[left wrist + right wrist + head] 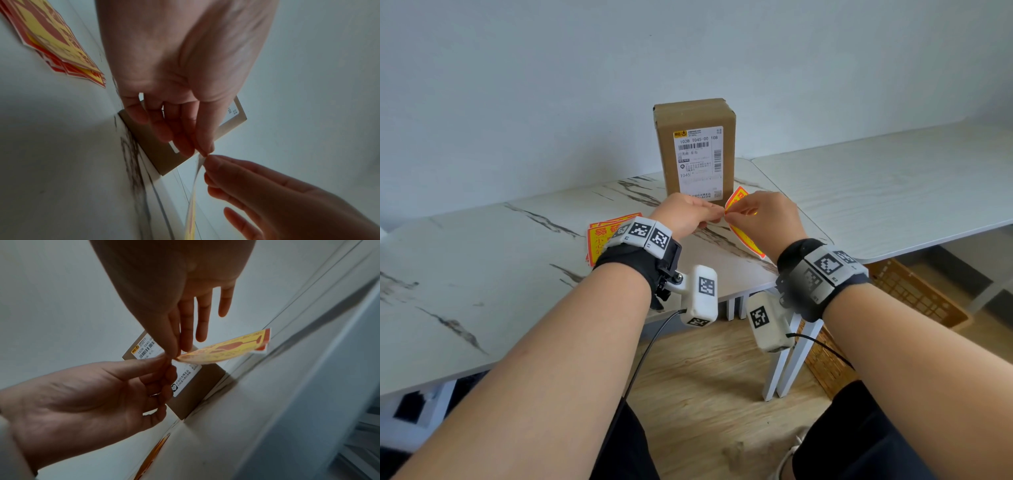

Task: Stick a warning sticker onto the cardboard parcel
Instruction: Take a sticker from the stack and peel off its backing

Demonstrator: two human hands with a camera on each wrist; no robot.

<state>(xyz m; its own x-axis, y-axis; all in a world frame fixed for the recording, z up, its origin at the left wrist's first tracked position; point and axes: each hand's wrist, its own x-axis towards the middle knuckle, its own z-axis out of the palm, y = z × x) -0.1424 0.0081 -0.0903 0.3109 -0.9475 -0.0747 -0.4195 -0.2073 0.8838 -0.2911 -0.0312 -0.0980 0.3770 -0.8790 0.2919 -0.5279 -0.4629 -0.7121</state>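
A brown cardboard parcel (695,113) with a white shipping label stands upright at the back of the marble table (482,260). Just in front of it, above the table, my left hand (710,216) and right hand (734,213) meet fingertip to fingertip. Both pinch the same corner of a red and yellow warning sticker (736,198). In the right wrist view the sticker (226,348) stretches away from my right hand (176,352), and its far end shows two layers slightly apart. In the left wrist view my left hand (205,151) pinches the sticker's thin edge (192,209) before the parcel (156,149).
A fanned stack of more red and yellow stickers (599,240) lies on the table left of my left wrist, also in the left wrist view (57,45). A second white table (893,178) adjoins on the right. A wicker basket (914,291) sits beneath it. A wall stands close behind.
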